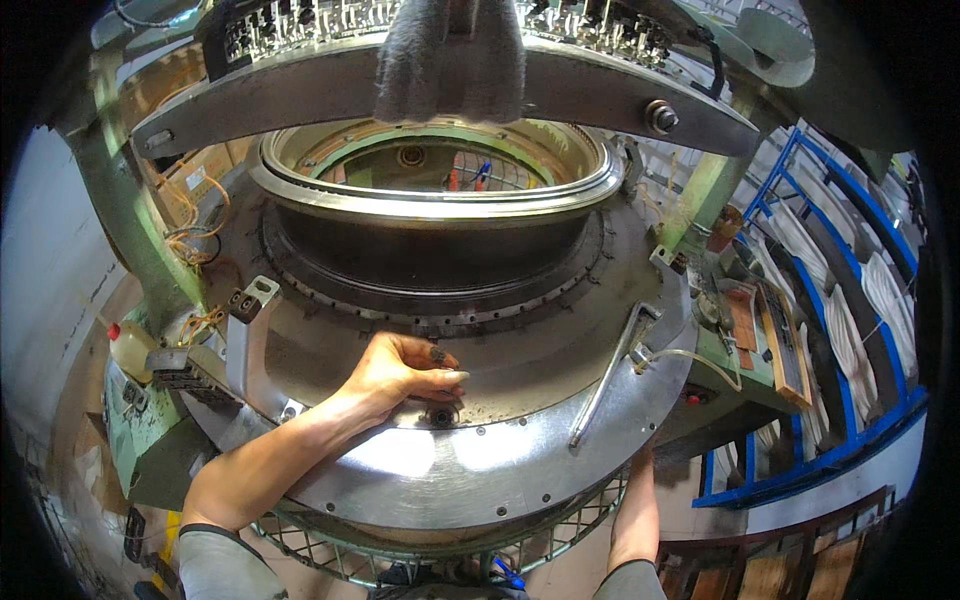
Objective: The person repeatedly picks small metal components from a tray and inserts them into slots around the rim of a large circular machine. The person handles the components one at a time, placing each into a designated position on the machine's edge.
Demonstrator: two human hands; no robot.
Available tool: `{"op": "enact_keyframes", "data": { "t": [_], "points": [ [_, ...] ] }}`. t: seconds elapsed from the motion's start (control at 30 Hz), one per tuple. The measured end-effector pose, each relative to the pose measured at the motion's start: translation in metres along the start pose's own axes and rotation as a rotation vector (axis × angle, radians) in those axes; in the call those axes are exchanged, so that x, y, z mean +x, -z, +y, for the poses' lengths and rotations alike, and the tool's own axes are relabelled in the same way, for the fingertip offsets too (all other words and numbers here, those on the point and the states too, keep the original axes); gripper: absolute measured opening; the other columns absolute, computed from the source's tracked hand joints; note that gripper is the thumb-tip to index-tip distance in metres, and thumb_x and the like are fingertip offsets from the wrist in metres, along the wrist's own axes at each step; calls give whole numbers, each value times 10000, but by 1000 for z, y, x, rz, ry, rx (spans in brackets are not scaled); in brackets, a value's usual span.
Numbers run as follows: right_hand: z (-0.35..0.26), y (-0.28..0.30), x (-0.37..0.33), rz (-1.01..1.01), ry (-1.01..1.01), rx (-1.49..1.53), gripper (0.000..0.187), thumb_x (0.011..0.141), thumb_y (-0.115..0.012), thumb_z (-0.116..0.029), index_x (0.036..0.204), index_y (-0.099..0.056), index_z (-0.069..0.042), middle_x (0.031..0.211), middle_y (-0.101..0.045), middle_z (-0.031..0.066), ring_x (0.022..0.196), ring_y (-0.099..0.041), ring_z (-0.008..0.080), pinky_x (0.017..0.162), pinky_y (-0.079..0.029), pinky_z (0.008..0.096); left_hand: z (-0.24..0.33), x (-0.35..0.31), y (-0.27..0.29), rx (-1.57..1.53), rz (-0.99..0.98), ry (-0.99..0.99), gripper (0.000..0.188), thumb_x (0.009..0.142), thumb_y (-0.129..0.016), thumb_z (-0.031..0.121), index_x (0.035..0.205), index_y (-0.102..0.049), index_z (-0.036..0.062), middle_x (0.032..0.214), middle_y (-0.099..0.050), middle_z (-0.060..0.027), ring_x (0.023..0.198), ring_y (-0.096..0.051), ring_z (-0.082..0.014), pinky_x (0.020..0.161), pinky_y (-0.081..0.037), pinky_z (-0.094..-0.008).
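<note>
My left hand point(400, 374) is closed in a pinch just above the front of a broad round metal machine plate point(400, 490). Dark grease or a small dark piece shows at its fingers; what they hold, if anything, I cannot make out. Right below the fingertips is a dark bolt hole point(441, 417) in the plate. My right forearm point(636, 510) reaches up under the plate's right edge, which hides the hand and its fingers. On the plate's right side lies a long L-shaped hex key point(603, 385), next to a thin clear hose point(700, 355).
A raised metal cylinder point(430, 240) stands mid-plate, beneath a grey crossbeam point(290, 92) with a grey cloth point(450, 65) hanging over it. Metal brackets point(250, 335) rise at left. A yellowish bottle point(130, 350) stands far left; a blue rack point(850, 420) holds white fabric at right.
</note>
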State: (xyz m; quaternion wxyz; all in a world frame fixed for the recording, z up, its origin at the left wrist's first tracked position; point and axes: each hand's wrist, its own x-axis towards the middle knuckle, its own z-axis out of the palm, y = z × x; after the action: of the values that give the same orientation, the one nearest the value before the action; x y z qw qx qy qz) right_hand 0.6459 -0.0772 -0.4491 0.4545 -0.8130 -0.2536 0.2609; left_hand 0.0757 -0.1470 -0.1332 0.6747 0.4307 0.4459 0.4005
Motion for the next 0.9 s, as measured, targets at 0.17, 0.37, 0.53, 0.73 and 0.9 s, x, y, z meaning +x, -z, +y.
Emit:
{"op": "enact_keyframes", "data": {
  "t": [0.17,0.37,0.53,0.73,0.9],
  "points": [
    [-4,4,-1,-5,10,19,455,1031,-674,-124,1452,-581,22,1367,-666,149,1211,-632,261,1068,-490,394,1,1,-1,-2,-42,-29,227,883,-851,61,1017,-712,-58,899,-751,-163,850,-790,-252,793,-703,-396],
    [0,4,-2,-15,8,17,440,1028,-680,-117,1438,-599,19,1359,-676,138,1200,-639,254,1063,-496,389,-3,4,1,-2,-46,-10,232,883,-853,70,1014,-711,-58,920,-746,-161,863,-790,-252,810,-702,-382],
    [0,5,-1,-24,18,37,427,1025,-685,-112,1426,-615,17,1352,-684,129,1191,-646,249,1059,-501,385,-8,7,4,-34,-48,-35,256,878,-862,84,1022,-712,-65,939,-752,-170,884,-791,-259,826,-697,-376],
    [15,9,7,-46,31,93,413,1021,-692,-105,1412,-633,14,1343,-693,119,1181,-653,242,1054,-507,380,-10,8,5,-24,-57,-40,254,878,-852,57,1033,-710,-84,944,-749,-182,892,-791,-279,825,-700,-404],
    [-19,45,-23,-230,190,739,401,1018,-697,-99,1401,-649,12,1337,-701,110,1172,-659,236,1049,-513,376,-5,5,2,-67,-13,-36,217,884,-838,39,1020,-708,-69,952,-750,-179,886,-791,-274,811,-703,-417]
  ]
}}
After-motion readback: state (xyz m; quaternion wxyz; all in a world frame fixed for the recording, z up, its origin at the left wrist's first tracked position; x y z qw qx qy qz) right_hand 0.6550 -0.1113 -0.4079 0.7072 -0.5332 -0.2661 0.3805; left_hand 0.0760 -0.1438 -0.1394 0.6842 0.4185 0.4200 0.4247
